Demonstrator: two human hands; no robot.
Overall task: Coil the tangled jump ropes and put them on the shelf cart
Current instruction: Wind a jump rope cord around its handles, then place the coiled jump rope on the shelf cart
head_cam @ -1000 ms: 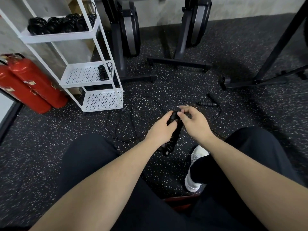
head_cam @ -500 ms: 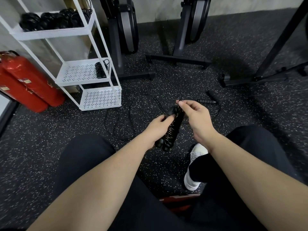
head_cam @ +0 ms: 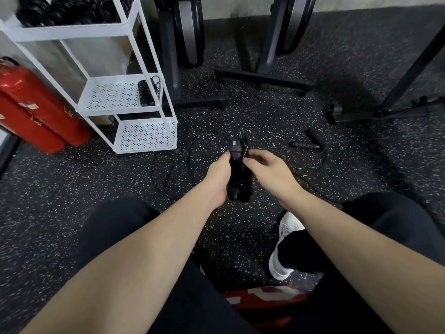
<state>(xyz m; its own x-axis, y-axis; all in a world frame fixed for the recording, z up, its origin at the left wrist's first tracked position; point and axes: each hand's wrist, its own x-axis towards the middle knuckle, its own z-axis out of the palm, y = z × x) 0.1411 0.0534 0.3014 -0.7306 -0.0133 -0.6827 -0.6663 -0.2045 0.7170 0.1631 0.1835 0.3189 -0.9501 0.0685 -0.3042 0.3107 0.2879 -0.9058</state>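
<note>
My left hand (head_cam: pixel 218 175) grips a pair of black jump rope handles (head_cam: pixel 238 173) held together, upright over the floor. My right hand (head_cam: pixel 267 168) pinches the thin black cord near the top of the handles. Loose cord (head_cam: pixel 173 169) trails over the speckled floor to the left. A second rope's black handles (head_cam: pixel 304 145) lie on the floor to the right with their cord curving beside them. The white shelf cart (head_cam: pixel 144 109) stands at the upper left. One coiled rope (head_cam: pixel 145 92) lies on its middle shelf, and several coiled ropes (head_cam: pixel 65 10) fill the top shelf.
Two red fire extinguishers (head_cam: pixel 36 109) lean left of the cart. Black exercise machine bases (head_cam: pixel 262 78) stand behind, and a rack frame (head_cam: pixel 385 112) at the right. My knees and a white shoe (head_cam: pixel 283 249) are below my arms.
The handles have turned from tilted to nearly upright in my left hand. My right hand moved around their top with the cord. The camera has shifted a little.
</note>
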